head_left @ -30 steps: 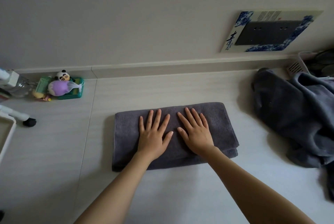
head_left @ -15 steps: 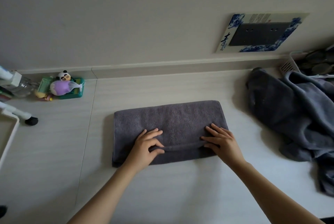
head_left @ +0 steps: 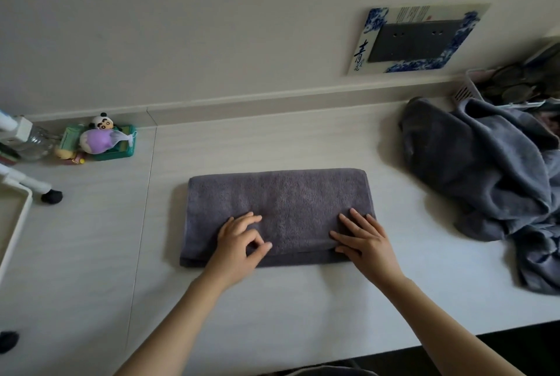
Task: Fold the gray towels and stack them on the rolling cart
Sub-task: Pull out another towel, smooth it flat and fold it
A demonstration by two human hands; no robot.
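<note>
A gray towel (head_left: 278, 200) lies folded into a long rectangle at the middle of the pale table (head_left: 303, 309). My left hand (head_left: 239, 242) sits on its near left part. The thumb and curled forefinger meet at the top layer's near edge and pinch it. Over the near right corner my right hand (head_left: 362, 239) lies flat, fingers straight and pressing down. A heap of unfolded gray towels (head_left: 485, 181) is piled at the right of the table.
A white frame (head_left: 16, 224) with a white leg and black wheel (head_left: 51, 196) enters from the left edge. Small toys (head_left: 100, 142) and bottles stand at the back left. A white basket (head_left: 468, 87) sits behind the heap. The table's front edge runs across the bottom right.
Both hands slid from the middle of the towel to its near edge and spread apart. My left hand's fingers have curled; the top layer's near edge now lies straighter.
</note>
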